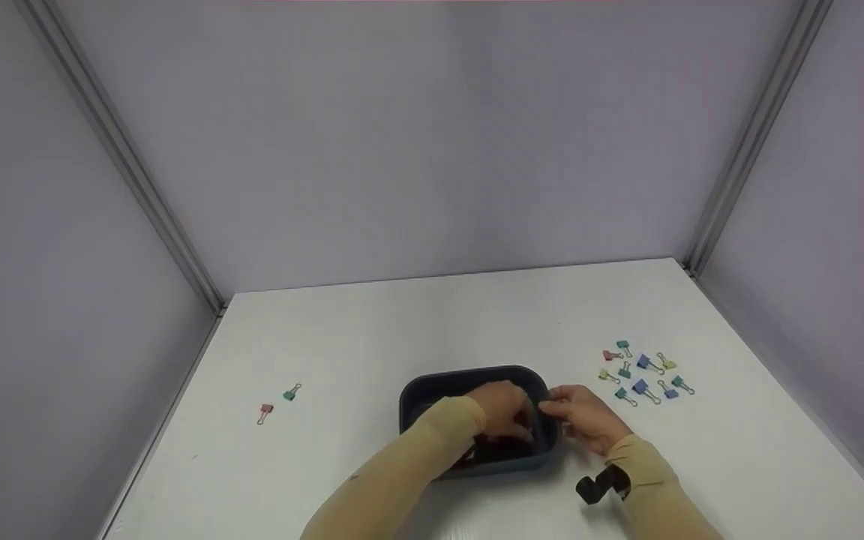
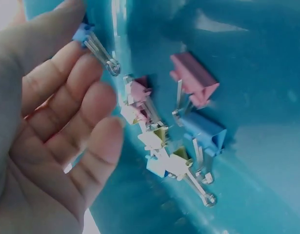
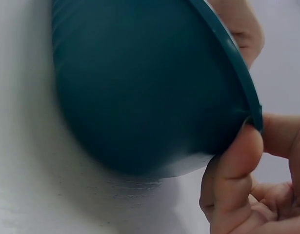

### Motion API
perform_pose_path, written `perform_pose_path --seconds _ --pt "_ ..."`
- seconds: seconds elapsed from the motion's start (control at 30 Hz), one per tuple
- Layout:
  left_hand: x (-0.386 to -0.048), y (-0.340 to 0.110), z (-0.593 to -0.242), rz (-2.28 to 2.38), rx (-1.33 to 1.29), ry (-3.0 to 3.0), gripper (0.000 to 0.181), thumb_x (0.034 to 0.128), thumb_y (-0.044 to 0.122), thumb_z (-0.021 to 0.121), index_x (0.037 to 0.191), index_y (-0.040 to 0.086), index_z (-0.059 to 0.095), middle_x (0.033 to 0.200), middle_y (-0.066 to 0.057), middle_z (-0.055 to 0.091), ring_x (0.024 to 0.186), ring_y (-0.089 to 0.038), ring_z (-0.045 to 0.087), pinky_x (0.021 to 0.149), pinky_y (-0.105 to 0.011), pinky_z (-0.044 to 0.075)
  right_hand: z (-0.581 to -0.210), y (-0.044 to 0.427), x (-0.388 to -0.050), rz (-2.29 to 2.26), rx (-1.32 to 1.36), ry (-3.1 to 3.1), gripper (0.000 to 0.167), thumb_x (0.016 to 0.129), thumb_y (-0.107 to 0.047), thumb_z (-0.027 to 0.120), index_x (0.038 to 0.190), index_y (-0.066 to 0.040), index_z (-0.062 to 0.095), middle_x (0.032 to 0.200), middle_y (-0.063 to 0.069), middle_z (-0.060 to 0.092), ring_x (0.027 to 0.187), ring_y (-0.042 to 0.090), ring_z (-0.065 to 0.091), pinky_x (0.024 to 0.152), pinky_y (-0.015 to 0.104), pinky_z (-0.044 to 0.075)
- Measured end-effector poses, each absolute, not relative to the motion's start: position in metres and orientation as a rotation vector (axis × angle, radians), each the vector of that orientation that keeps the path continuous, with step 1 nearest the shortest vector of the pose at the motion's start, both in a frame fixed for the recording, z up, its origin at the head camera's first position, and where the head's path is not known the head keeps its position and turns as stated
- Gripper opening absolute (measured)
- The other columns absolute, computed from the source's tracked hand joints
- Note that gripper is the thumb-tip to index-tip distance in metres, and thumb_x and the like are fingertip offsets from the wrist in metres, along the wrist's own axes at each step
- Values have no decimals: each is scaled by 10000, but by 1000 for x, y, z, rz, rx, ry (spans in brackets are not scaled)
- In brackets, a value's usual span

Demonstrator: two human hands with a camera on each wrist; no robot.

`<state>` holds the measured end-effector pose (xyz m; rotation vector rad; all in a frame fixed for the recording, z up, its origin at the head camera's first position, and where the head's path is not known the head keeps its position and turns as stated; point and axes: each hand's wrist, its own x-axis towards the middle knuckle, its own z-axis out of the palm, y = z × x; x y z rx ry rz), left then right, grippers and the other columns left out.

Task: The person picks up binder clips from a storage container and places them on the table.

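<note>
And the left hand is down in the teal bin, thumb and fingers pinching a small blue clip, upper left in the left wrist view, its long axis slanting down and right! The loose clips lie right of those fingers, mid-frame. Over in the head view, the right hand pinches the rim, nearer the scattered clips, frame right.
</note>
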<state>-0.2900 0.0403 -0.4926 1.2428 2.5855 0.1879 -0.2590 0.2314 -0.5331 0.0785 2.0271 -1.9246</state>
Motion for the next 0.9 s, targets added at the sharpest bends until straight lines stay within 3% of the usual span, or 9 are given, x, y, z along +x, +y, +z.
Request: perform_pose_path --seconds 0.33,0.63,0.9 --pt "-289 27 -468 429 1332 2689 245 886 418 663 938 192 739 723 152 637 609 39 539 634 -131 452 -535 229 -260 -1886 147 2089 345 844 -190 725 1089 22 606 963 114 610 851 253 556 674 328 459" --pt "-287 6 -455 555 1264 2737 243 877 404 677 913 174 747 710 147 627 602 6 534 590 -149 444 -538 229 -261 -1900 92 2065 373 896 -137 659 1163 99 547 1032 174 621 865 226 582 662 318 479" --pt "-288 -32 -442 684 1226 2825 317 873 448 660 904 144 745 738 111 661 621 5 549 621 -174 467 -538 228 -262 -1904 158 2101 366 871 -136 687 1140 77 562 958 117 624 825 216 562 635 315 440"
